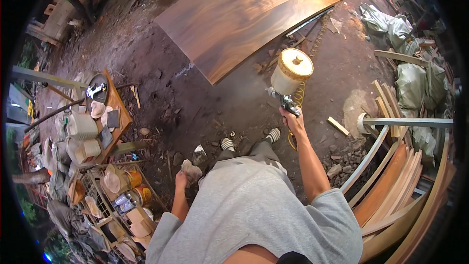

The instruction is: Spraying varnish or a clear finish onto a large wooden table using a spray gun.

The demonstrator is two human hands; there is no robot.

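My right hand [293,119], arm stretched forward, is closed around the handle of a spray gun [288,103]. On top of the gun sits a stained white paint cup [288,79] with a yellowish lid. A yellow coiled air hose [300,94] hangs beside the grip. Beyond the gun lies a large brown wood-grain panel [244,24] with a glossy sheen; the cup stays apart from its near right edge. Low at my left side, my left hand [181,179] is closed on a crumpled greyish cloth [192,171].
On my left stand a small wooden table [121,110] with plastic jugs [83,126] and a wire rack [95,173] of cans. Wood strips [391,181] are stacked at right, near a metal bar [410,122] and grey sacks [413,85]. Rubble [342,168] litters the dirt floor.
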